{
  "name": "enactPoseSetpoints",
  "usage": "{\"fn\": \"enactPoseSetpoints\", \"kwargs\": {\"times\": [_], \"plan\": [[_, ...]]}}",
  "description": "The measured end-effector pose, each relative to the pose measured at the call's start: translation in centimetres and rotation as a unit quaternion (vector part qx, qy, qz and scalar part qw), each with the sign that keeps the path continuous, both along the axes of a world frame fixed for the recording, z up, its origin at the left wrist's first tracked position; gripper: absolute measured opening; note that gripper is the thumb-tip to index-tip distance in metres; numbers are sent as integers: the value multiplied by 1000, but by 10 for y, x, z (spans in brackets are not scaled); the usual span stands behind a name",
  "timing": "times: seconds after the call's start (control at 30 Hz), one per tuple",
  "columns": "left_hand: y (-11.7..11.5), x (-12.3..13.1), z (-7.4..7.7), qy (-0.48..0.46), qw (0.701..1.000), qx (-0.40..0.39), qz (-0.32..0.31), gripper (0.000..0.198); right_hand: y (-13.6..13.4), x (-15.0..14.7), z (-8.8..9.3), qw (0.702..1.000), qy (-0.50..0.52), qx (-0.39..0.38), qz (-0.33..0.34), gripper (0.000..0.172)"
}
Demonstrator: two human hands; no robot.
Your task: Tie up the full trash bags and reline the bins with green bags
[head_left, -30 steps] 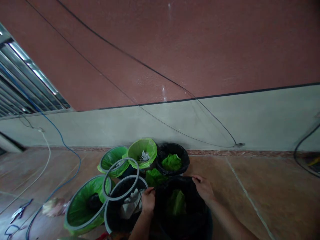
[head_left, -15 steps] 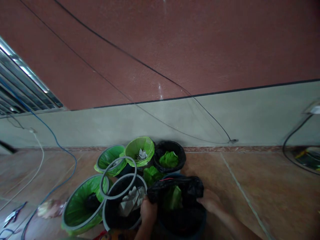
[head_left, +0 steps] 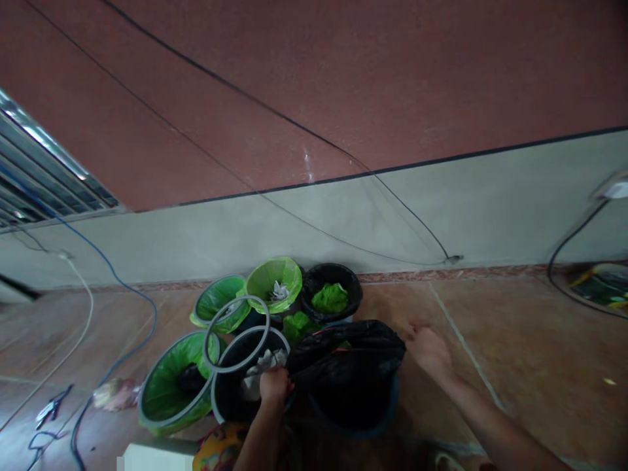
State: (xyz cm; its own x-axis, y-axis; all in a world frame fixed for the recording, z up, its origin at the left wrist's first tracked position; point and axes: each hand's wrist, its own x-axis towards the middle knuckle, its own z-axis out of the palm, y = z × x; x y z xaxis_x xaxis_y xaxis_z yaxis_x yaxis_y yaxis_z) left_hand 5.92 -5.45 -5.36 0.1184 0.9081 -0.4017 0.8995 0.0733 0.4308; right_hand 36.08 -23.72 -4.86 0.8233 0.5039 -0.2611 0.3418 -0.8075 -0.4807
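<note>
A black garbage bag [head_left: 350, 353] is stretched sideways over a dark bin [head_left: 392, 409], its mouth raised and drawn narrow. My left hand [head_left: 275, 384] is closed on the bag's left edge, above the neighbouring grey-rimmed bin [head_left: 219, 411] with crumpled pale paper [head_left: 255, 383] inside. At the bag's right corner is my right hand [head_left: 429, 347], its fingers pinched at the edge and slightly blurred. Only a little green shows behind the bag's folds; the bin's contents are mostly hidden.
Green-lined bins [head_left: 161, 386] stand at left, and a black-lined bin [head_left: 309, 288] holds green plastic by the wall. A loose grey ring [head_left: 207, 356] leans across two bins. Cables [head_left: 152, 327] and pliers-like tool [head_left: 53, 407] lie on the tiled floor.
The bag's mouth has been lifted and pulled wider, covering the green piece seen inside before. My right hand has moved up and right, my left hand slightly left. The view has shifted a little.
</note>
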Motion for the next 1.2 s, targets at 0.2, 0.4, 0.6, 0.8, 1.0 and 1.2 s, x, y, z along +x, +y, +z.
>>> {"fn": "enactPoseSetpoints", "kwargs": {"times": [0.2, 0.4, 0.6, 0.8, 1.0, 1.2], "plan": [[-1, 20, 21, 30, 996, 79, 15, 33, 8, -77, 7, 944, -99, 83, 303, 54], [8, 81, 18, 20, 962, 184, -201, 40, 38, -98, 0, 907, -158, 47, 388, 56], [32, 109, -18, 94, 942, 100, -305, 56, 66, -108, -18, 892, -181, 15, 414, 48], [41, 109, -31, 88, 931, 79, -346, 33, 68, -95, -40, 933, -32, -111, 340, 48], [45, 106, -11, 47, 939, 86, -330, 30, 56, -72, -25, 902, 32, -77, 424, 28], [55, 94, 7, -49, 947, 27, -316, 23, 44, -70, -20, 911, 8, -96, 400, 60]]}}
